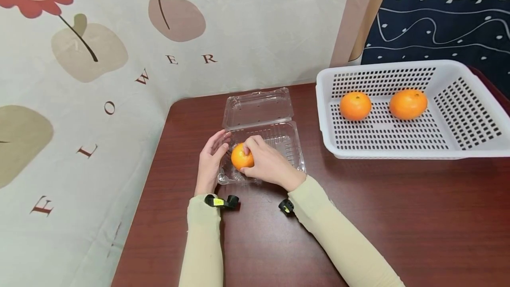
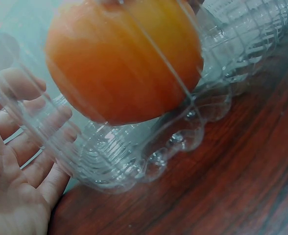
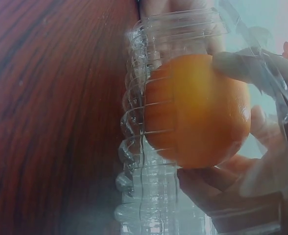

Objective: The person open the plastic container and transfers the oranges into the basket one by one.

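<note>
A clear plastic clamshell box (image 1: 284,145) lies on the table, its lid (image 1: 259,109) folded back toward the wall. My right hand (image 1: 268,163) grips an orange (image 1: 241,157) from above, fingers and thumb around it, at the left part of the box. In the right wrist view, the orange (image 3: 198,112) shows partly through the clear side wall. At the box's left side is my left hand (image 1: 210,160), its fingers fairly straight beside the wall. The left wrist view shows that hand (image 2: 24,176) close against the clear plastic, with the orange (image 2: 124,63) beyond it.
A white perforated basket (image 1: 398,153) with two oranges, a left one (image 1: 355,106) and a right one (image 1: 408,104), stands at the back right. The dark red wooden table (image 1: 255,242) meets a patterned wall covering (image 1: 255,25) at the back and left.
</note>
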`<state>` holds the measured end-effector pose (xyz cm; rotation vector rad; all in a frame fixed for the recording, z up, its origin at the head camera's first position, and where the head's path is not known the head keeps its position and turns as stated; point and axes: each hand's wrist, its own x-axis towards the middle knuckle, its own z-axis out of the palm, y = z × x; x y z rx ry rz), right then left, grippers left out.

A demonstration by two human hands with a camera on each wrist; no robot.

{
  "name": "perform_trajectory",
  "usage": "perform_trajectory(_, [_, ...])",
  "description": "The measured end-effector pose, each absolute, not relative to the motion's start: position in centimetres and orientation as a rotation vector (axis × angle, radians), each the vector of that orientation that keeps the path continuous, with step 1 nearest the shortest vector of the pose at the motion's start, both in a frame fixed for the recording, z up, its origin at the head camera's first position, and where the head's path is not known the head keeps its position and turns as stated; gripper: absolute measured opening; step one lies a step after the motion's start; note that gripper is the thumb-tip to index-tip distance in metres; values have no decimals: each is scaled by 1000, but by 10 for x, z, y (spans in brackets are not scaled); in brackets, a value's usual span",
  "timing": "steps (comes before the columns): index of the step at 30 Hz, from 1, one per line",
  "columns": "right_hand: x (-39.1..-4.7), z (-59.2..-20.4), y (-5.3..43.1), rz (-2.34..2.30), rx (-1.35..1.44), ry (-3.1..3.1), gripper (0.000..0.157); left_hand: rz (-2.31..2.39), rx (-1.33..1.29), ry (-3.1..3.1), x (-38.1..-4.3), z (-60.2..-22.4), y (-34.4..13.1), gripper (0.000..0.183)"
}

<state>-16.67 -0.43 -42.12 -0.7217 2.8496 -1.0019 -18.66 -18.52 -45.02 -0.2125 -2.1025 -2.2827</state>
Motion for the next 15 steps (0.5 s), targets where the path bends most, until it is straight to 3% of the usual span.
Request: perform_trajectory(15, [-169,-425,-5,-1045,-790,2817,46,-2269,-209,-2125,-187,-452,-186,43])
